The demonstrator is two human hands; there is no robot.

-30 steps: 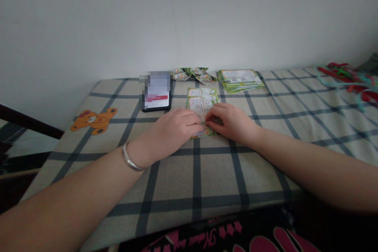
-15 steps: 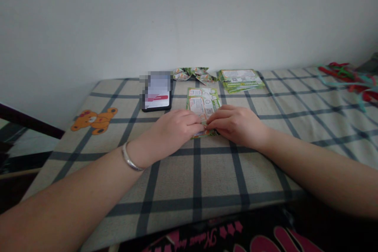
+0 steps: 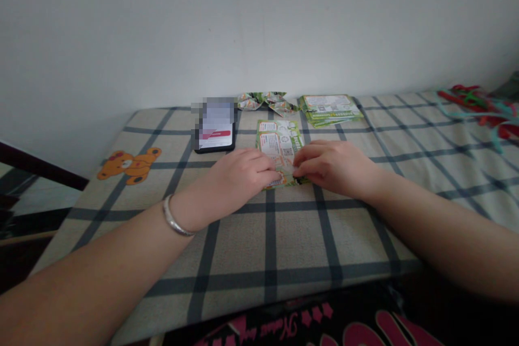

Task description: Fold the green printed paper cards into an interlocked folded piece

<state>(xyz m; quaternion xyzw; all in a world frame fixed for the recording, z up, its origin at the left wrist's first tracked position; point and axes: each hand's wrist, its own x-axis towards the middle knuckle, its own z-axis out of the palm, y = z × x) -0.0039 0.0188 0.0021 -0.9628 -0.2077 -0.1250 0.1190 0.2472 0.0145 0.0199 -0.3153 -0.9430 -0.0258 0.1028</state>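
Observation:
A green-and-white printed leaflet (image 3: 277, 143) lies on the checked tablecloth between my hands. My left hand (image 3: 247, 175), with a silver bangle at the wrist, has its fingers bent together over the leaflet's lower left part. On the lower right edge, my right hand (image 3: 330, 165) pinches the paper with thumb and fingers. The two hands are a short gap apart, and the fingertips partly cover the near part of the sheet. Beyond it rest a stack of similar leaflets (image 3: 330, 105) and several small folded paper pieces (image 3: 265, 101).
A phone (image 3: 214, 138) with a lit, partly blurred screen sits left of the leaflet. An orange bear picture (image 3: 130, 165) is on the cloth at the left. Red, green and teal ribbons (image 3: 478, 105) lie at the far right. The white wall borders the table's back.
My right hand has moved slightly right along the leaflet, away from my left hand, widening the gap between them. My left hand stays almost in place.

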